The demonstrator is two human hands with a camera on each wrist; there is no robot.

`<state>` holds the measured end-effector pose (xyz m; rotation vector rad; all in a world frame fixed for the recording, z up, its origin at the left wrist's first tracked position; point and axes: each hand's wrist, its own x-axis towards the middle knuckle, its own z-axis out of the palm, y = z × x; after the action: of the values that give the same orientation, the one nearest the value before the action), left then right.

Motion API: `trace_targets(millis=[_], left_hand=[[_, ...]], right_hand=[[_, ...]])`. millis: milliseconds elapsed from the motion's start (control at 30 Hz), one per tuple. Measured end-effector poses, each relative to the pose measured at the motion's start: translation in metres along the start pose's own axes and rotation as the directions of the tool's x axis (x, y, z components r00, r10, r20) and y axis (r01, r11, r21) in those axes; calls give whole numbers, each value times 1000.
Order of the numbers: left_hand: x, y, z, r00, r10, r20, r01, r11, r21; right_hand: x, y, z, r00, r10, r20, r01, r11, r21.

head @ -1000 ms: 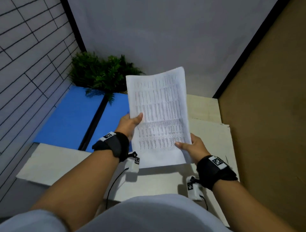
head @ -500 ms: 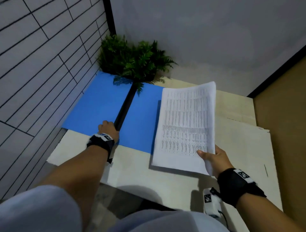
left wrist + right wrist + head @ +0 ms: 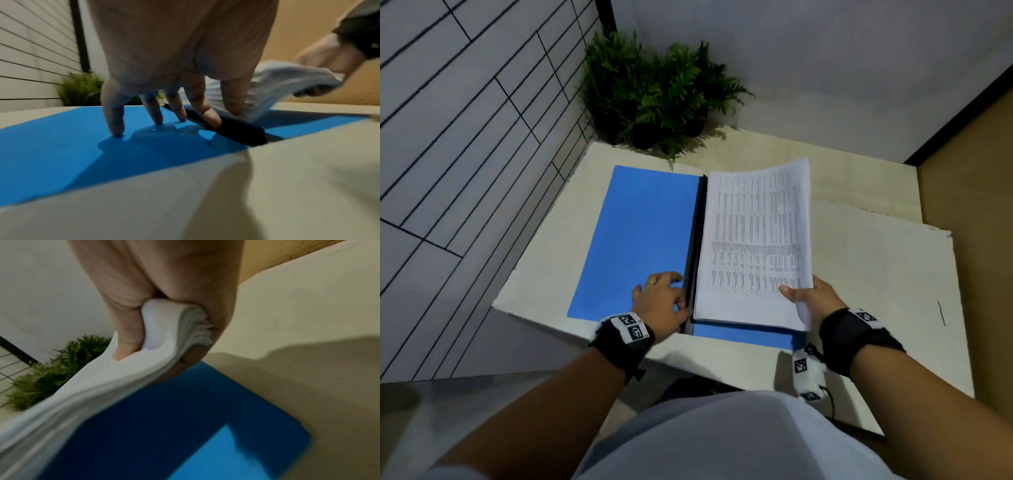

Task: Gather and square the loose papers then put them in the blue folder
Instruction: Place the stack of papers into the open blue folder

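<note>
Folder [image 3: 640, 236], blue, open flat on a pale tabletop [image 3: 876, 274], black spine [image 3: 694, 246] running up the middle, left cover bare. Papers [image 3: 755, 240], a thick printed stack, squared and angled over the right half, inner long edge down beside the spine, outer edge raised off the cover; a strip of blue showing below the stack's near edge. Right hand [image 3: 813, 301] clamped on the stack's near right corner, thumb on the printed top sheet, fingers beneath; in the right wrist view, corner of the papers [image 3: 164, 331] bent and squeezed between thumb and palm, sheet edges fanned, folder [image 3: 205, 426] in shadow underneath. Left hand [image 3: 659, 301] spread on the left cover near the folder's near edge, grasping nothing, a ring on one finger; in the left wrist view, fingertips [image 3: 115, 128] straight down on the folder [image 3: 51, 146], the finger nearest the spine [image 3: 242, 133] resting against it, thumb at the edge of the papers [image 3: 287, 84], right hand [image 3: 329, 53] at the far right holding the lifted side. Fern [image 3: 654, 89], potted, in the far corner where a tiled wall [image 3: 455, 137] meets a plain one, well apart from both hands. Black straps with printed markers on both wrists.
</note>
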<state>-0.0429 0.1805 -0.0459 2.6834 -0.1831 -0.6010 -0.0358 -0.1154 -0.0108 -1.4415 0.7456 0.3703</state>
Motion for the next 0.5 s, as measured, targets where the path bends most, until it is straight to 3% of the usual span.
trace_targets(millis=[67, 133, 200, 267, 333, 400, 500], left_hand=[[-1, -12, -9, 995, -80, -65, 75, 994, -75], [0, -35, -19, 957, -226, -183, 208, 972, -112], [0, -63, -31, 867, -434, -245, 400, 899, -176], [-1, -88, -40, 776, -595, -208, 546, 800, -249], [-1, -103, -48, 737, -658, -153, 606, 744, -283], [-3, -106, -59, 741, -658, -134, 595, 736, -323], [-9, -92, -87, 808, -574, -131, 494, 782, -380]], right_hand=[[8, 4, 2, 999, 47, -28, -49, 993, -106], [13, 5, 5, 997, 69, -28, -73, 977, -201], [13, 3, 8, 996, 82, -29, -87, 964, -251], [14, 1, 11, 996, 87, -23, -90, 947, -308], [17, 3, 13, 994, 112, -6, -107, 927, -360], [16, 3, 15, 995, 104, 8, -92, 910, -404], [13, 0, 17, 995, 95, 24, -73, 884, -461]])
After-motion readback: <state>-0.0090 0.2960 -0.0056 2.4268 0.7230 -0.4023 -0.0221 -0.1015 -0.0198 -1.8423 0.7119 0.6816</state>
